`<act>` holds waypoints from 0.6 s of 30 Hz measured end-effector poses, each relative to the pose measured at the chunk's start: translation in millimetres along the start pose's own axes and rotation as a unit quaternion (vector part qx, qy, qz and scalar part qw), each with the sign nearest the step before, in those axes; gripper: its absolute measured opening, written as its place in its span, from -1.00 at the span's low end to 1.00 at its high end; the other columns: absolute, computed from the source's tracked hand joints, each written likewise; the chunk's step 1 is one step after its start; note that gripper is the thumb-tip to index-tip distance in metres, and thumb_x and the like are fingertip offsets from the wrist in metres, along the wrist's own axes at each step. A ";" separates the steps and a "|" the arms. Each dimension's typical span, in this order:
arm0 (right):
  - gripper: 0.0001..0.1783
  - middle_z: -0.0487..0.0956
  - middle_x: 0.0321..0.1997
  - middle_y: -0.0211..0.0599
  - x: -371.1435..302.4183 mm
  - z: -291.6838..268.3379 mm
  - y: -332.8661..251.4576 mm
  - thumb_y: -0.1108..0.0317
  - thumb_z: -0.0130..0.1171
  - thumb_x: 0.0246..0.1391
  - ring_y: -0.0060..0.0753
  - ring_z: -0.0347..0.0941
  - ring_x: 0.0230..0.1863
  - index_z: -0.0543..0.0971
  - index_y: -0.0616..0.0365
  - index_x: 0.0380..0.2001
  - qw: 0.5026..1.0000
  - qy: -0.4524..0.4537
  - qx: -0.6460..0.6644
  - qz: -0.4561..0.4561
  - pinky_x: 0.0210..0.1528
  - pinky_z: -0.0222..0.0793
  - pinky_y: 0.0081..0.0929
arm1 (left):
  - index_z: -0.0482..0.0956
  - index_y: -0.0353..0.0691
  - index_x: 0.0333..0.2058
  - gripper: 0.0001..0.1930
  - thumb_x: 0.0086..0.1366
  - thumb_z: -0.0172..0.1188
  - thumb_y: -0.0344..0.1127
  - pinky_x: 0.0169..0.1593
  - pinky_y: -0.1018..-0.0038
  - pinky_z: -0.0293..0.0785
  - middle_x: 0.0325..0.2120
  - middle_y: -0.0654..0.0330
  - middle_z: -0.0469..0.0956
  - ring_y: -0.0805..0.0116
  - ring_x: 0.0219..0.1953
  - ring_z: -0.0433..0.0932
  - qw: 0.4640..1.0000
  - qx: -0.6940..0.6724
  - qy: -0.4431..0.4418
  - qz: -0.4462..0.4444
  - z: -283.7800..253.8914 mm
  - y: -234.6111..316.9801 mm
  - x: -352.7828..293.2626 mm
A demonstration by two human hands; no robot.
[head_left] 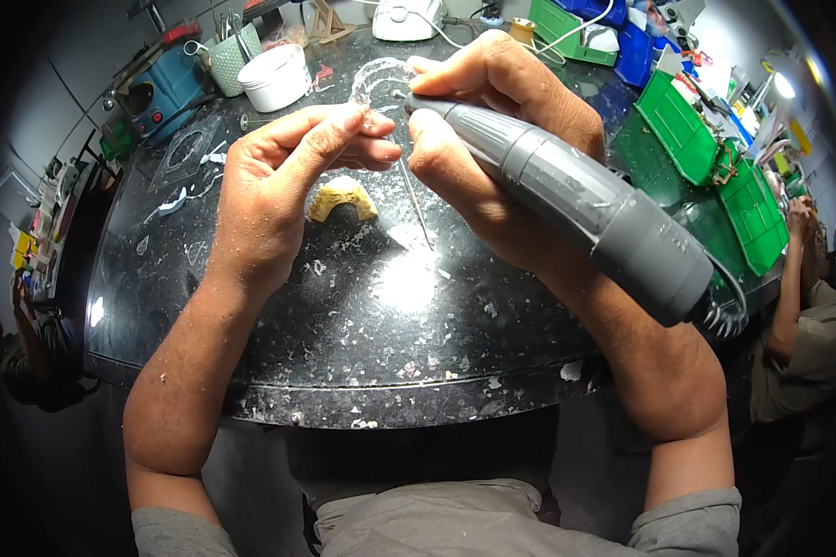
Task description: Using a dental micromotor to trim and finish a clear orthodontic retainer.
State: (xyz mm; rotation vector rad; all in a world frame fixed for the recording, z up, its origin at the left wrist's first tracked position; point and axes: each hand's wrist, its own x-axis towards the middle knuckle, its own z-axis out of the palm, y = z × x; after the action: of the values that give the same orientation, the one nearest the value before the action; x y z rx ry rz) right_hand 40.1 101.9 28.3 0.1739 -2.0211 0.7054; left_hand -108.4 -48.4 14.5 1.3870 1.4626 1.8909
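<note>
My left hand [279, 176] pinches a clear, arch-shaped dental aligner [375, 72] between thumb and fingertips, above the far half of the black worktop. Wrapped around a thick grey rotary handpiece [567, 190], my right hand [520, 88] brings its narrow front end close to the aligner's right side. Whether the bur touches the plastic is too small to tell. Below the left fingers a yellow dental model [344, 197] lies on the worktop. Beside it is a thin metal instrument [414, 209]. A coiled cable trails from the handpiece's back end.
Plastic crumbs cover the dark worktop [362, 343]. At the back left stand a white tub [276, 79], a pale green pot [228, 67] of tools and a blue machine [163, 93]. Green bins [676, 128] line the right. A co-worker's arm [790, 288] shows at far right.
</note>
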 end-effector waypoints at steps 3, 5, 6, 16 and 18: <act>-0.79 0.61 -0.19 -0.20 0.4 2.0 -1.0 0.53 0.26 0.06 -0.51 0.60 -0.09 0.54 0.30 -0.20 1.000 0.006 0.015 0.002 -0.01 0.51 -0.57 | 0.65 -0.39 -0.09 -0.72 0.46 0.11 -0.29 0.07 0.36 0.59 -0.18 0.01 0.69 0.28 -0.15 0.70 1.000 -0.027 -0.005 -0.015 -1.1 1.5 -0.9; -0.80 0.61 -0.17 -0.19 1.4 -0.8 -0.9 0.53 0.26 0.08 -0.48 0.60 -0.06 0.54 0.30 -0.21 1.000 -0.001 0.009 -0.008 0.00 0.51 -0.57 | 0.65 -0.40 -0.09 -0.72 0.45 0.12 -0.28 0.06 0.36 0.59 -0.18 0.01 0.69 0.27 -0.16 0.70 0.999 -0.032 -0.013 -0.005 -1.0 0.2 0.4; -0.80 0.61 -0.17 -0.19 1.4 -0.9 -1.9 0.53 0.26 0.08 -0.49 0.60 -0.07 0.54 0.30 -0.21 1.000 0.000 0.004 -0.005 -0.01 0.51 -0.57 | 0.65 -0.41 -0.10 -0.72 0.45 0.13 -0.27 0.05 0.37 0.60 -0.19 0.02 0.69 0.27 -0.16 0.70 0.999 -0.032 -0.016 -0.006 -1.3 1.3 -0.1; -0.80 0.58 -0.25 -0.30 1.7 1.6 -5.9 0.50 0.29 0.07 -0.60 0.58 -0.19 0.56 0.28 -0.22 1.000 0.020 -0.014 0.014 -0.11 0.51 -0.61 | 0.66 -0.42 -0.14 -0.74 0.43 0.16 -0.31 0.03 0.40 0.60 -0.22 0.03 0.70 0.29 -0.19 0.71 0.999 -0.015 -0.027 0.013 -0.4 4.6 -0.9; -0.80 0.57 -0.26 -0.32 1.8 0.4 -5.5 0.50 0.30 0.06 -0.61 0.57 -0.21 0.56 0.28 -0.23 0.999 0.028 -0.017 0.010 -0.13 0.50 -0.62 | 0.67 -0.42 -0.14 -0.74 0.43 0.16 -0.30 0.02 0.40 0.60 -0.22 0.03 0.70 0.30 -0.19 0.71 0.999 -0.014 -0.028 0.008 1.3 5.4 -0.6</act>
State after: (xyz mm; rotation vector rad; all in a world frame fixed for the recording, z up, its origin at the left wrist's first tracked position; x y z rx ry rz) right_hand 41.0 97.4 31.9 0.1137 -1.9829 0.6802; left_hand -105.6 -50.3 19.0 1.4316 1.3973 1.8588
